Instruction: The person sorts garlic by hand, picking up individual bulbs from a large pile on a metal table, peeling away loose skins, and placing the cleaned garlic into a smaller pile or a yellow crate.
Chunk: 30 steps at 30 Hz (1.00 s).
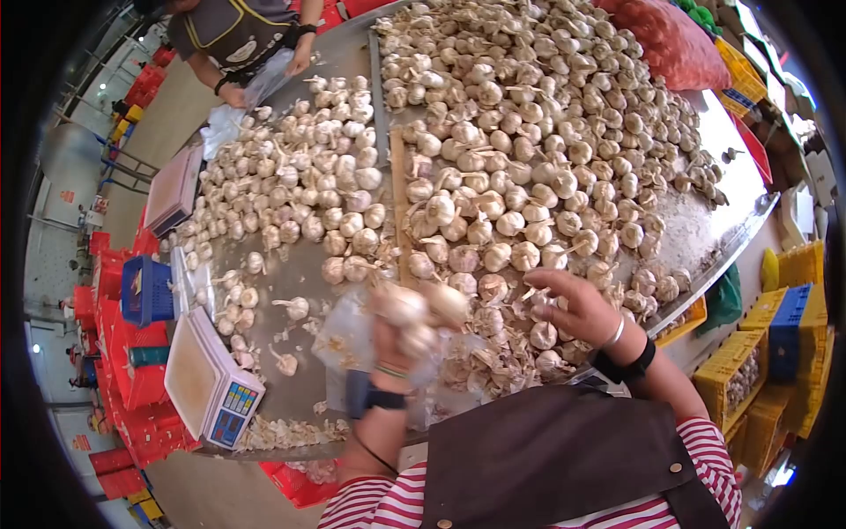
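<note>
Several garlic bulbs (407,310) are in my left hand (388,331), which is blurred by motion above a clear plastic bag (342,339). My right hand (577,304) is over the near edge of the large garlic pile (529,167), with thumb and fingers curled around a small garlic bulb or stem (531,295). Loose peelings (493,366) lie between my hands. Left of a wooden divider (399,203) is a second garlic pile (291,167), with a few single bulbs (295,308) nearer me.
A scale (204,379) stands at the left table edge, another scale (174,189) farther back. Across the table, a co-worker (242,35) holds a plastic bag (269,78). A red mesh sack (670,44) is at the back right. Yellow crates (731,375) are stacked right of the table.
</note>
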### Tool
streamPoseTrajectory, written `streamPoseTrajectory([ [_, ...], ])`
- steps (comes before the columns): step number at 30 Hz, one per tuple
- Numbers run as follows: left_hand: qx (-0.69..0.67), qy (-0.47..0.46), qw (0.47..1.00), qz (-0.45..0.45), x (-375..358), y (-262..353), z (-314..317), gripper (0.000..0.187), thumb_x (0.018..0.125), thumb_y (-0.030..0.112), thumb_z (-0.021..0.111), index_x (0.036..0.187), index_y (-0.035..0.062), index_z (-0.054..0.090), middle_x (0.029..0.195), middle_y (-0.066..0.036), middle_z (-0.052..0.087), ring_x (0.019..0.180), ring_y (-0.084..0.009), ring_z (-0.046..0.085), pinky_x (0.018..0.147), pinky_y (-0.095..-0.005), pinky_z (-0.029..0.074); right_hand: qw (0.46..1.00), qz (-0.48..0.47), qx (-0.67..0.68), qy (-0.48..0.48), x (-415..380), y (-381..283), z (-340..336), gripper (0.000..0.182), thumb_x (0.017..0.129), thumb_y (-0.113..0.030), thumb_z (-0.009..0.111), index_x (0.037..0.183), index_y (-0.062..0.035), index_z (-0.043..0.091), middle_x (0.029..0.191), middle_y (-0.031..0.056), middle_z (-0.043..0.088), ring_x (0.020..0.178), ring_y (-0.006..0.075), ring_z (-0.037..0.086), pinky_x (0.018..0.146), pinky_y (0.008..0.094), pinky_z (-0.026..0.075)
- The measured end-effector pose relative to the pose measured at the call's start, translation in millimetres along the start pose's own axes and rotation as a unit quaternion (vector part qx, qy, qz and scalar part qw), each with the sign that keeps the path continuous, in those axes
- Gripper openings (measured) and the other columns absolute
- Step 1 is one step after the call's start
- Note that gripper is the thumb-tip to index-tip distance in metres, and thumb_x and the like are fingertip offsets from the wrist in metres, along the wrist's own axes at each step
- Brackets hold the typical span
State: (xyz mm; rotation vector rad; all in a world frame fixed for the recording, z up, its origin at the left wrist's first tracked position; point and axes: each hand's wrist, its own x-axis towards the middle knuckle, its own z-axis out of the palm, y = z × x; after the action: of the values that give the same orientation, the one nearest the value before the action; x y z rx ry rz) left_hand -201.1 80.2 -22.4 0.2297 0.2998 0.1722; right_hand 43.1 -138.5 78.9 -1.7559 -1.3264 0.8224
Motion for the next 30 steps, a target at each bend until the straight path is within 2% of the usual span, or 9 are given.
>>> streamPoseTrajectory([
  [3,0.128,0.048,0.959,0.248,1.8,105.9,51.9,0.055,0.090,0.059,0.052,0.114,0.0091,0.057,0.105,-0.012,0.062,0.092,-0.0292,0.063,0.078,-0.0476,0.055,0.991,0.039,-0.122,0.049,6.0,28.5,-22.1,0.034,0.082,-0.017,0.070,0.113,-0.0062,0.060,0.110,0.0143,0.064,0.101,0.0334,0.062,0.088,0.0401,0.050],
  [6,0.150,0.326,0.840,0.408,13.6,159.8,51.9,0.051,0.091,0.052,0.054,0.116,0.0076,0.056,0.116,-0.011,0.059,0.107,-0.0259,0.058,0.089,-0.0524,0.048,0.982,0.100,-0.149,0.062,25.5,57.6,-32.7,0.034,0.082,-0.016,0.068,0.114,-0.0055,0.060,0.107,0.0174,0.064,0.100,0.0348,0.062,0.087,0.0406,0.050],
  [8,0.417,0.460,0.633,0.461,32.8,161.4,49.2,0.048,0.093,0.043,0.055,0.123,0.0053,0.054,0.128,-0.012,0.054,0.118,-0.0230,0.051,0.098,-0.0492,0.043,0.957,0.146,-0.238,0.074,44.0,68.3,-31.7,0.034,0.082,-0.018,0.068,0.111,-0.0041,0.058,0.105,0.0193,0.065,0.100,0.0363,0.062,0.085,0.0420,0.050],
  [12,0.726,0.260,0.573,0.277,101.3,89.5,46.2,0.037,0.086,0.015,0.067,0.120,0.0024,0.061,0.119,-0.016,0.063,0.112,-0.0247,0.058,0.097,-0.0337,0.045,0.925,0.227,-0.302,0.039,82.1,76.5,-15.5,0.050,0.082,-0.031,0.069,0.115,-0.0033,0.046,0.092,0.0243,0.066,0.091,0.0418,0.063,0.077,0.0492,0.050],
  [15,0.883,0.152,0.347,0.275,143.4,39.2,43.9,0.047,0.081,0.020,0.071,0.124,0.0070,0.055,0.113,-0.012,0.060,0.102,-0.0288,0.059,0.092,-0.0399,0.046,0.918,0.248,-0.303,0.059,96.2,76.9,-9.8,0.054,0.081,-0.033,0.070,0.117,-0.0031,0.043,0.089,0.0253,0.066,0.089,0.0417,0.064,0.077,0.0491,0.050],
  [18,0.916,0.208,0.270,0.211,157.8,27.5,50.5,0.050,0.079,0.022,0.073,0.123,0.0082,0.054,0.109,-0.010,0.059,0.097,-0.0291,0.058,0.089,-0.0440,0.046,0.920,0.241,-0.298,0.079,91.9,86.0,-15.0,0.057,0.078,-0.034,0.071,0.115,-0.0013,0.043,0.090,0.0251,0.066,0.086,0.0416,0.065,0.077,0.0488,0.051],
  [21,0.819,0.225,0.463,0.253,154.2,39.4,45.8,0.046,0.082,0.023,0.072,0.122,0.0080,0.055,0.109,-0.011,0.060,0.095,-0.0259,0.060,0.085,-0.0409,0.049,0.920,0.266,-0.277,0.072,79.0,91.7,-33.7,0.065,0.074,-0.035,0.075,0.118,0.0009,0.044,0.091,0.0236,0.068,0.085,0.0375,0.068,0.075,0.0458,0.053],
  [25,0.290,0.171,0.908,0.248,105.0,56.9,44.1,0.037,0.093,0.031,0.062,0.120,0.0060,0.055,0.110,-0.013,0.060,0.091,-0.0198,0.062,0.078,-0.0295,0.054,0.930,0.204,0.288,0.101,47.9,92.9,-69.2,0.045,0.086,-0.024,0.067,0.122,-0.0009,0.051,0.109,0.0163,0.067,0.095,0.0215,0.067,0.087,0.0362,0.054],
  [30,0.112,0.101,0.975,0.160,66.8,28.2,46.0,0.042,0.092,0.036,0.063,0.121,0.0066,0.052,0.105,-0.012,0.062,0.093,-0.0225,0.062,0.079,-0.0326,0.055,0.766,0.100,0.628,0.095,33.9,69.7,-70.5,0.052,0.091,-0.028,0.056,0.133,-0.0004,0.046,0.124,0.0178,0.059,0.115,0.0267,0.059,0.092,0.0420,0.052],
])
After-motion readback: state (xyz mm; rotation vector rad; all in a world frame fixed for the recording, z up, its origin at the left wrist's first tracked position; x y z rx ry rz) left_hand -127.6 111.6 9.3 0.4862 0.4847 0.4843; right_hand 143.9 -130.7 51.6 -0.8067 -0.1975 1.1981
